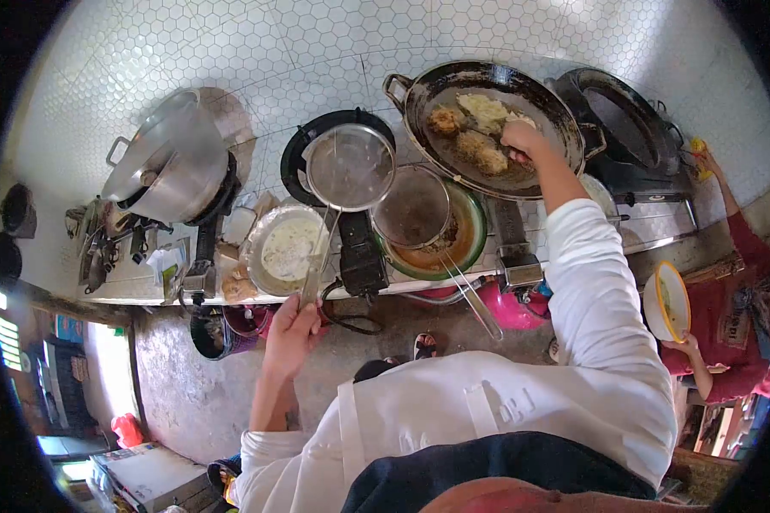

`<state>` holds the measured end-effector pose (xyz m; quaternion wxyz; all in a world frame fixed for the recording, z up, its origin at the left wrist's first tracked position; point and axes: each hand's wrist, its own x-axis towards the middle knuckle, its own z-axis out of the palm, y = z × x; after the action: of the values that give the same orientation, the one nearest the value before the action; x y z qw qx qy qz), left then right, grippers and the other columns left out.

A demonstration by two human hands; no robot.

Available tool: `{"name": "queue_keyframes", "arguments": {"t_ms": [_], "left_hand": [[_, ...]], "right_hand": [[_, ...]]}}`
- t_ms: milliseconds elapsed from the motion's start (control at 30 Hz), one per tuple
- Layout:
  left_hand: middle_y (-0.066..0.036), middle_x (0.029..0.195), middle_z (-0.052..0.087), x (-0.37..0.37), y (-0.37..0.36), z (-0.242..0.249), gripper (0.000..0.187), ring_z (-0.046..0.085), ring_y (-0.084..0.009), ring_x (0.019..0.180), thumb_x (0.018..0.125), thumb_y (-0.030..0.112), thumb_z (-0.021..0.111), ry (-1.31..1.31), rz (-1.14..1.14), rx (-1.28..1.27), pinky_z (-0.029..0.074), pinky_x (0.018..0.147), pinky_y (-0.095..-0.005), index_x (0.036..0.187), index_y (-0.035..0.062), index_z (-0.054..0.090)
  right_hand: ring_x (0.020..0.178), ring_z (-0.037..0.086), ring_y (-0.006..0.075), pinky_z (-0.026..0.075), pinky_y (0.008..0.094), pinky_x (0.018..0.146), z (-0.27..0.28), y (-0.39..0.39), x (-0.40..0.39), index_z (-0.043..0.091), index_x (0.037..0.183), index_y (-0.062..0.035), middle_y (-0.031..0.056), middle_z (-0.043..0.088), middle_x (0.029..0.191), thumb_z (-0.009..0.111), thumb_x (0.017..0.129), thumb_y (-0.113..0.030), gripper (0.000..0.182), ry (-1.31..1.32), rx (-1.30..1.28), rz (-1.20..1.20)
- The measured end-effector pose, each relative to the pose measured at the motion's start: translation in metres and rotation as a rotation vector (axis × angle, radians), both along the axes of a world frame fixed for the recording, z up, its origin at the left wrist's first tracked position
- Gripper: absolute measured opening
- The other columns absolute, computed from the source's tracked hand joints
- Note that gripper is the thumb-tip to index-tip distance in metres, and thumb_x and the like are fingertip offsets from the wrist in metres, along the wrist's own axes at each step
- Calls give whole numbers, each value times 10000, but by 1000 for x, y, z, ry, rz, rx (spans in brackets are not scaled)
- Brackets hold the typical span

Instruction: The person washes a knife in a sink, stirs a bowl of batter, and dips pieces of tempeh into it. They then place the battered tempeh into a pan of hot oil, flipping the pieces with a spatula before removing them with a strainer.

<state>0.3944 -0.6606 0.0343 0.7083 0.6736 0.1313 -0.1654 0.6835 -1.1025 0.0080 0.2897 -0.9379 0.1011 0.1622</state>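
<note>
My left hand [293, 332] is wrapped round the handle of a wire-mesh strainer [351, 167], whose round basket hangs flat over a black burner ring [295, 162]. Over a large wok [417, 96] of oil, my right hand [524, 143] reaches down with its fingers bent together; what they hold, if anything, is hidden. Browned fritters [481, 152] and a paler one [483, 113] lie in the oil beside it. A second strainer [411, 207] rests across a green-rimmed basin [479, 224] of brownish liquid. Near my left hand stands a metal bowl of white batter [293, 250].
A big lidded aluminium pot [175, 184] stands on a burner at the left, near hanging utensils [94, 248]. Right of the wok is a dark pan [620, 120]. A co-worker in red holds an orange-rimmed bowl [667, 301] at the right. A pink container [518, 308] sits below the counter.
</note>
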Motion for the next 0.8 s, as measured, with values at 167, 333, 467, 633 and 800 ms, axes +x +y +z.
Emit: {"name": "queue_keyframes", "arguments": {"t_ms": [167, 333, 467, 633, 800], "left_hand": [[46, 590, 411, 46, -19, 8, 105, 336, -29, 422, 892, 157, 437, -36, -1, 7, 261, 367, -172, 913, 72, 495], [32, 608, 430, 100, -44, 10, 118, 359, -37, 435, 887, 171, 445, -134, -139, 138, 277, 379, -184, 895, 66, 498], [14, 607, 437, 138, -62, -6, 131, 386, -70, 470, 879, 163, 443, -275, -201, 191, 310, 415, -226, 899, 54, 513], [8, 601, 440, 189, -75, -34, 135, 406, -82, 505, 864, 167, 469, -558, -260, 543, 332, 438, -252, 899, 46, 520], [13, 590, 424, 203, -104, -29, 116, 434, -91, 492, 848, 163, 492, -590, -585, 349, 329, 402, -263, 842, 48, 505]], "right_hand": [[371, 506, 193, 401, 353, 363, 14, -4, -32, 562, 618, 30, 134, 559, 511, 489, 752, -89, 194, -25, -28, 88], [317, 413, 142, 333, 309, 311, 30, -25, -52, 541, 717, -27, 70, 517, 507, 506, 751, -124, 109, 116, 228, -101], [310, 358, 107, 299, 278, 309, 47, -43, -72, 519, 859, -48, 44, 459, 501, 518, 764, -129, 125, 233, 283, -94], [321, 362, 102, 286, 256, 308, 95, -43, -100, 521, 873, -49, 38, 453, 497, 525, 763, -127, 135, 179, 188, -189], [344, 377, 91, 269, 239, 296, 93, -34, -92, 531, 862, -33, 40, 458, 505, 509, 750, -102, 133, -19, 113, -152]]}}
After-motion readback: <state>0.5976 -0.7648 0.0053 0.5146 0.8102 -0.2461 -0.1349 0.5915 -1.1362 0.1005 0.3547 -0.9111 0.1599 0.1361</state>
